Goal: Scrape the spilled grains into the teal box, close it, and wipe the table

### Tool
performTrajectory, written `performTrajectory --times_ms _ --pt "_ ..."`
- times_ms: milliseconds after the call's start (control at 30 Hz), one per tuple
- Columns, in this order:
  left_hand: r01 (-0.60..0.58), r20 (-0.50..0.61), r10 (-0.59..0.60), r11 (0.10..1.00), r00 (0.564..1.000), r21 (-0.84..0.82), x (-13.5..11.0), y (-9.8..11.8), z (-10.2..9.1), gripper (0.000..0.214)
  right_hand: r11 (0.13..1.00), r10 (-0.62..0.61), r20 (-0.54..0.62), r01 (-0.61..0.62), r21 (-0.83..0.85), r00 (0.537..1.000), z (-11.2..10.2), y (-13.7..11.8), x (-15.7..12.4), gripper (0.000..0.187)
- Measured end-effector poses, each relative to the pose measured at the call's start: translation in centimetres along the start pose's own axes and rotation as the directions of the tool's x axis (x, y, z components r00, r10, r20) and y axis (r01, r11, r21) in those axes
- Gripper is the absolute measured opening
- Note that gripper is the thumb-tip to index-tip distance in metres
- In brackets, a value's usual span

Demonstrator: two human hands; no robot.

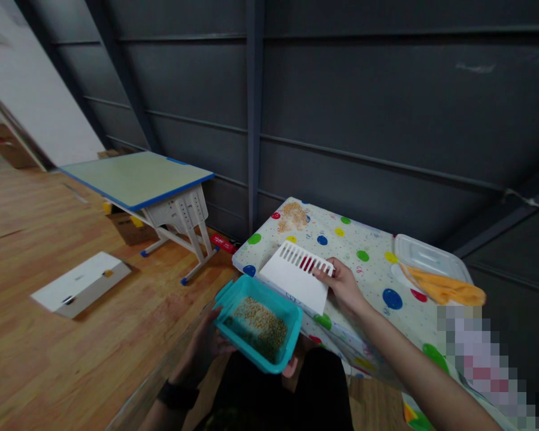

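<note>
My left hand (205, 346) grips a teal plastic box (260, 323) from below, held just off the near edge of a table covered in a polka-dot cloth (354, 251). The box holds a layer of small tan grains (257, 326). My right hand (344, 287) pinches a white slotted scraper (296, 274) by its toothed end, its flat edge tilted down toward the box. A small heap of tan grains (291, 216) lies on the cloth at the far left corner.
A clear plastic container (426, 257) and an orange cloth (447, 290) sit on the right of the table. A blue-edged desk (137, 179) stands to the left on the wooden floor, with a white flat box (78, 290) nearby. A dark panelled wall runs behind.
</note>
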State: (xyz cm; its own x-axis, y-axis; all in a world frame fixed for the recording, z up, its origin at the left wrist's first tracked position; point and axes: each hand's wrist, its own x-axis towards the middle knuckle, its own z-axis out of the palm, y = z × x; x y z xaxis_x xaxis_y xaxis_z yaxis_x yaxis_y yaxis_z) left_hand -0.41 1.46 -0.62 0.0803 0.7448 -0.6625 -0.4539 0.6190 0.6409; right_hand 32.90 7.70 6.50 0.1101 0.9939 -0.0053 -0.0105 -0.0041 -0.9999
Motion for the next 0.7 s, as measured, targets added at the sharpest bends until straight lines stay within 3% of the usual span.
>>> performTrajectory --times_ms 67,167,267,433,700 --pt "-0.023 0.026 0.023 1.000 0.999 -0.014 -0.1 -0.1 0.0 0.044 1.000 -0.019 -0.134 0.021 0.013 0.991 -1.1 -0.6 1.7 0.049" --pt "-0.024 0.024 0.025 0.999 0.999 -0.028 -0.2 -0.2 -0.1 0.047 0.999 -0.039 -0.353 0.039 -0.005 0.935 -3.4 -0.8 4.7 0.055" --pt "-0.017 -0.008 0.017 1.000 1.000 -0.010 -0.1 -0.2 -0.1 0.050 0.999 -0.015 -0.448 -0.001 -0.036 0.894 -5.4 -0.2 6.6 0.057" --pt "-0.015 0.018 0.016 1.000 1.000 -0.005 0.4 -0.4 -0.4 0.052 0.996 0.051 -0.391 -0.073 -0.043 0.919 -5.8 0.5 6.0 0.056" --pt "-0.044 0.022 0.044 0.999 0.999 -0.015 -0.7 0.0 0.2 0.043 0.995 0.090 -0.199 -0.098 -0.029 0.976 -2.3 0.6 0.9 0.053"
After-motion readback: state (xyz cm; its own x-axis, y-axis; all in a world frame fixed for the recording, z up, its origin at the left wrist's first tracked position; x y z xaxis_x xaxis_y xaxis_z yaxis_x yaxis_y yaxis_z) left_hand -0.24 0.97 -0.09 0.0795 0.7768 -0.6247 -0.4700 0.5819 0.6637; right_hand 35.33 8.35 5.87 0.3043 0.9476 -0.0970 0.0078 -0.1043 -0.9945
